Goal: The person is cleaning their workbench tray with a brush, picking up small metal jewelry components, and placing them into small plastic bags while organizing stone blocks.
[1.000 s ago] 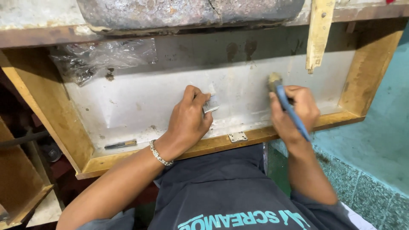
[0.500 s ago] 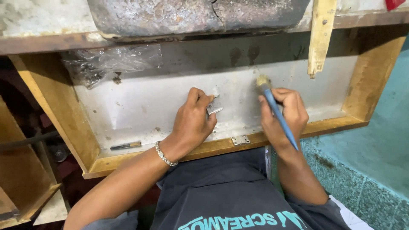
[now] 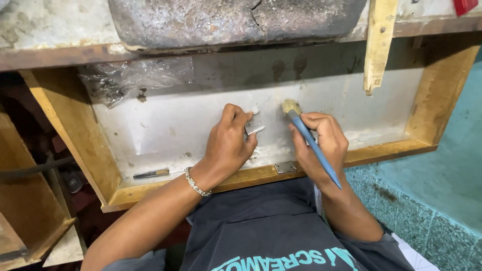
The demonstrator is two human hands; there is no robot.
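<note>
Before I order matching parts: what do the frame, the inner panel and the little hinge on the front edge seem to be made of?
Frame: bare yellowish wood, apparently unfinished; grain and raw edges show. Inner panel: a smooth white board, perhaps laminate or painted, stained and scuffed. Hinge: silvery metal with screw holes, likely steel. The right hand holds a blue-handled brush.

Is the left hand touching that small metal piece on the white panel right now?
Touching. In the head view the left hand pinches the small metal piece between its fingertips, against the white panel.
</note>
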